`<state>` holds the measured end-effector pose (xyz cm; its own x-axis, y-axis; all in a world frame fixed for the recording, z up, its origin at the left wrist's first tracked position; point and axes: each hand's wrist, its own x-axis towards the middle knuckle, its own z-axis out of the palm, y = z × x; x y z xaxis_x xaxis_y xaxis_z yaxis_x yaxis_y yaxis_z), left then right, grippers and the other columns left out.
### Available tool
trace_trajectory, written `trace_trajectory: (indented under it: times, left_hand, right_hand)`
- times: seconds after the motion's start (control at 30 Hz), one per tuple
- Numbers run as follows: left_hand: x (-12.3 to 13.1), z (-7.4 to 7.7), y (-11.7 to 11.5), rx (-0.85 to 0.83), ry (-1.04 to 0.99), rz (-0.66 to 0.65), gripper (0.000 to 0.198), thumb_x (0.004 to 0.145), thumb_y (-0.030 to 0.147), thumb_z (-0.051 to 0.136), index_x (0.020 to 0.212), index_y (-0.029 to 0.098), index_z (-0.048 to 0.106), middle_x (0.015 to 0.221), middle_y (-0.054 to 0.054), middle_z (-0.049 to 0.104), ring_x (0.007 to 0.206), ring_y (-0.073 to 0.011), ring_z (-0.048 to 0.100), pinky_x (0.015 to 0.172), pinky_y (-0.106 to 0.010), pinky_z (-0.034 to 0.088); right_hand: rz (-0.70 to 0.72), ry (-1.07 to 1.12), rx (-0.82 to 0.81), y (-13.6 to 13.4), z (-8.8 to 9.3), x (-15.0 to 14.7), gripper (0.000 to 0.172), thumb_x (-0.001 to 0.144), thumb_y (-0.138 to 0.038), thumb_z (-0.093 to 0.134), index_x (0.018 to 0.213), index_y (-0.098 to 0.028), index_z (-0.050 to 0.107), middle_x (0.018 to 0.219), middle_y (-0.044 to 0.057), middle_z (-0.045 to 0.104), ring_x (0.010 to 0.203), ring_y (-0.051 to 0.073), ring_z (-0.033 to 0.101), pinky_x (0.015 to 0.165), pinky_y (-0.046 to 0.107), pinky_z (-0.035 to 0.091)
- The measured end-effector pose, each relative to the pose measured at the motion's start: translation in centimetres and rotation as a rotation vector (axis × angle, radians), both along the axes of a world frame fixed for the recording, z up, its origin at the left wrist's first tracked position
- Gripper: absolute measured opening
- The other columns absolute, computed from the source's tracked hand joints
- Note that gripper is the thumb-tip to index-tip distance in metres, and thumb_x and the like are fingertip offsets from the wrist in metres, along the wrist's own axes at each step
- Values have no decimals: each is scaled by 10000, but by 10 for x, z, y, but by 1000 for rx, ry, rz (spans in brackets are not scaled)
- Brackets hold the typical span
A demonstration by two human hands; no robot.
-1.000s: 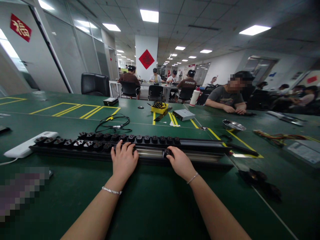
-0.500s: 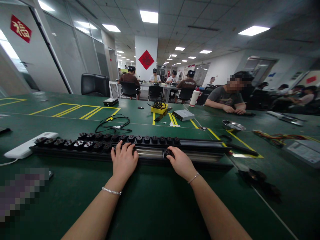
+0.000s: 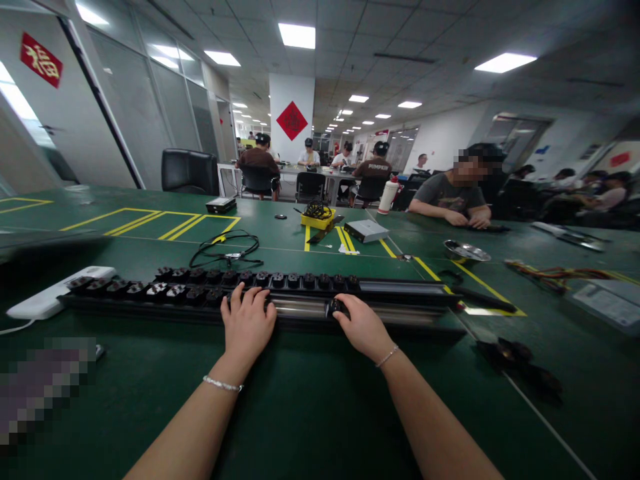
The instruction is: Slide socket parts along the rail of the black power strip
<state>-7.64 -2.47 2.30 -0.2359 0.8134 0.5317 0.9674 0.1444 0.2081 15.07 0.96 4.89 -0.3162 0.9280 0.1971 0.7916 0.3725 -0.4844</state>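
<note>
Two long black track rails (image 3: 420, 313) lie side by side across the green table, a row of round black socket modules (image 3: 136, 288) sitting in each. My left hand (image 3: 249, 313) rests on the front rail at the right end of its row, fingers spread over the top; whatever lies under the palm is hidden. Farther right on that rail, my right hand (image 3: 363, 323) pinches a single socket module (image 3: 333, 307) between thumb and fingers. Bare metallic channel (image 3: 300, 307) shows between my two hands.
A white power strip (image 3: 63, 293) lies left, below a blurred dark object (image 3: 40, 252). Beyond the rails are a coiled black cable (image 3: 227, 250), a yellow box (image 3: 317, 219) and a grey box (image 3: 367, 231). A metal bowl (image 3: 467, 251) stands right; a person (image 3: 457, 190) sits opposite.
A blurred dark object has come into view at the left edge above the power strip. Both my hands and the rails look the same as before.
</note>
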Motion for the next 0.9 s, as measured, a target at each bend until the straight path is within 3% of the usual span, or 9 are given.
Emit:
trace_trajectory:
  times: [0.9]
  left_hand:
    - [-2, -4, 1, 14, -5, -11, 340, 814, 311, 410, 1077, 223, 607, 1201, -62, 573, 1269, -287, 290, 1032, -549, 193]
  right_hand:
    - [-15, -10, -28, -1, 1, 1, 362, 826, -250, 450, 1171, -161, 519, 1204, 94, 547, 1125, 199, 474, 956, 321, 343]
